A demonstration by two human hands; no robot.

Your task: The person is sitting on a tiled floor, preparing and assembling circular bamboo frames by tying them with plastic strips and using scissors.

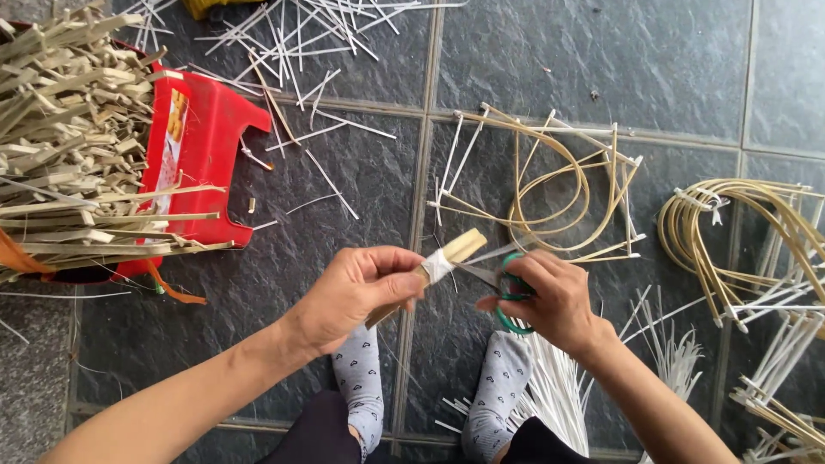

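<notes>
A: Seen from above, over a dark tiled floor (601,60): the left hand (357,292) grips a short bundle of bamboo slats (434,266), bound near the middle with a white strip (438,265). The thumb lies on top and the fingers curl beneath.

B: And the right hand (550,301)?

A: It is closed through the green loops of scissors (507,288), whose blades point at the binding. The bundle hangs in the air above the floor, just ahead of two grey socks (361,378).

B: How would the slats handle?

A: Light and stiff, by the look of them, and probably splintery at the cut ends. Gripping behind the wrap, as the left hand does, looks soundest, since it keeps the slats from fanning apart. The strip itself looks thin and easy to cut.

B: What is around them?

A: A heap of bamboo offcuts (69,129) fills a red bin (202,146) at the floor's left edge. Bent cane frames (550,180) lie ahead, more hoops (739,223) sit at the right edge, and white strips (559,395) are piled beside the right foot.
</notes>
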